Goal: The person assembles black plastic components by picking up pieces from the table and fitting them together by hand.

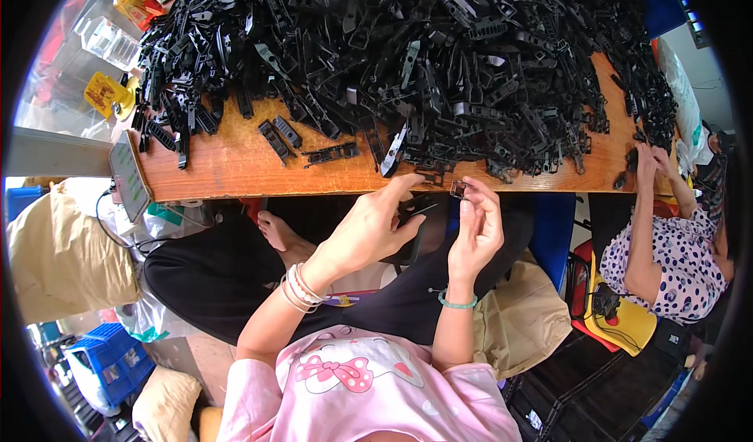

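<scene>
Just off the front edge of the wooden table, my left hand (375,226) is closed around a long black plastic part (420,207), partly hidden by the fingers. To its right, my right hand (477,230) pinches a small dark clip-like piece (457,189) between thumb and fingertips. The two hands are a short gap apart, above my lap. Beyond them a large heap of similar black plastic parts (353,42) covers most of the table (227,167). A few loose parts (276,141) lie in front of the heap, near the left hand.
At the right, another person (667,261) in a dotted top reaches to the same table. A yellow tape dispenser (110,94) and a clear bottle (110,42) stand at the far left. A blue crate (110,363) and tan sacks (70,254) are on the left.
</scene>
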`<state>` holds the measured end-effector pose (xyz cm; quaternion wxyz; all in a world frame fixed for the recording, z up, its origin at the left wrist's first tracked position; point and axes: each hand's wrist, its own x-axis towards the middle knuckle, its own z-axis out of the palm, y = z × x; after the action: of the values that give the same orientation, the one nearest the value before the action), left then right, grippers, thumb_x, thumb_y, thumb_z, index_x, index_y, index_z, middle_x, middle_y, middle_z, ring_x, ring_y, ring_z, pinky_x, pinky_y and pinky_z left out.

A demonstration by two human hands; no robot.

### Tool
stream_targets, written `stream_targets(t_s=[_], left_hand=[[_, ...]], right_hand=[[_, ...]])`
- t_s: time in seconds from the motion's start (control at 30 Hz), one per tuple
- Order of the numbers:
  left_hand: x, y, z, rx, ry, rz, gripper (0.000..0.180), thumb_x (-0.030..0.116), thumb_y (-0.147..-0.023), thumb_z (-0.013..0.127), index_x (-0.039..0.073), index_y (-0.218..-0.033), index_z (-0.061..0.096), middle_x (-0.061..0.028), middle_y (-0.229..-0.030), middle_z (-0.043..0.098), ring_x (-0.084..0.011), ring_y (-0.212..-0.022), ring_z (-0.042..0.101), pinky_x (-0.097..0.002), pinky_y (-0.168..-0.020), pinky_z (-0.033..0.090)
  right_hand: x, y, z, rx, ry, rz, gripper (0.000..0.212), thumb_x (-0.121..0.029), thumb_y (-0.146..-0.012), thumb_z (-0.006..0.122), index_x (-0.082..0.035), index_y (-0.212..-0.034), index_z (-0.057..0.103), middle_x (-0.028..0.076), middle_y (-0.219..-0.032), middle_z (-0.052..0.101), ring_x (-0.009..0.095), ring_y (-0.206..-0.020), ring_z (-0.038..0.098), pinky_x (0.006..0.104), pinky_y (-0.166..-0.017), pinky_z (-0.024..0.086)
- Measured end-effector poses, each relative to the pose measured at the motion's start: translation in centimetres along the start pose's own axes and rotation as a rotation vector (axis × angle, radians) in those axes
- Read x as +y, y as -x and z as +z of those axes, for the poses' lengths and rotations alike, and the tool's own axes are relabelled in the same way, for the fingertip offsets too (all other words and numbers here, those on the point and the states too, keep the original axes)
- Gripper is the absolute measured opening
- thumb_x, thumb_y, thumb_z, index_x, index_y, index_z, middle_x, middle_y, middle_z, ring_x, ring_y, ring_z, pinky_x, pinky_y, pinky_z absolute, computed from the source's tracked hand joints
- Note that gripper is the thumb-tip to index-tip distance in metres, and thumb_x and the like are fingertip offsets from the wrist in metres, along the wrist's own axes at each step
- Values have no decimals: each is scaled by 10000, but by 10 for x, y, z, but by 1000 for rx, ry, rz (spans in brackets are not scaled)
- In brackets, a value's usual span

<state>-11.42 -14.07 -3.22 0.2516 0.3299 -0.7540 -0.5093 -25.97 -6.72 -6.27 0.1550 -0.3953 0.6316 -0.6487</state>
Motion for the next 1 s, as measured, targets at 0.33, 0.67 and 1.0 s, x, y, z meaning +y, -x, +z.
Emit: stream_targets(t_s=[0.33,0.67,1.0], left_hand=[[-6,28,-18,9,818,-121,296,7,-778,704,-38,-1055,608,-50,-969,568,-93,-770,559,-190,-663,457],[-20,41,-17,-352,1384,-296,607,249,-896,622,-99,-1334,388,-216,-818,660,-159,-518,624,-205,-411,464],[-12,39,-1,70,1122,-311,228,118,-901,615,-22,-1056,523,-101,-832,641,-147,-610,622,-268,-574,522]], right_hand=[[-34,2,-5,-343,99,-170,101,41,-748,673,-20,-827,654,126,-1071,628,203,-853,545,275,-638,417],[-39,-8,0,-582,56,-387,151,-40,-717,617,-111,-810,712,123,-1157,605,285,-1033,548,308,-680,429],[-55,3,-6,-659,254,-487,302,-168,-706,765,12,-921,652,173,-1180,586,331,-1055,570,374,-775,468]])
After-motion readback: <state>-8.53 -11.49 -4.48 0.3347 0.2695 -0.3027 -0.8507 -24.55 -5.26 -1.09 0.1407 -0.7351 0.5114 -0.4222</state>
